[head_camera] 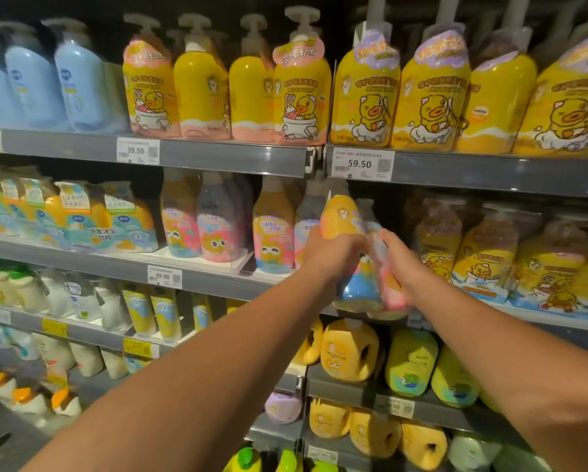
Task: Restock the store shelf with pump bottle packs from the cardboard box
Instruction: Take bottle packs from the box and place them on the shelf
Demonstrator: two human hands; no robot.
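Note:
A wrapped pack of pump bottles (pixel 357 287), yellow on top with blue and pink lower parts, stands tilted at the front edge of the second shelf (pixel 217 279), in the gap between two product rows. My left hand (pixel 331 255) grips its left side. My right hand (pixel 401 260) holds its right side. Both arms reach up from the bottom of the view. The pump head is lost in the dark under the upper shelf. The cardboard box is out of sight.
Yellow duck bottle packs (pixel 367 97) line the top shelf (pixel 490 173). More duck packs (pixel 483 264) stand right of my hands and pink-blue packs (pixel 273 233) to the left. Yellow jugs (pixel 350 350) fill the lower shelves.

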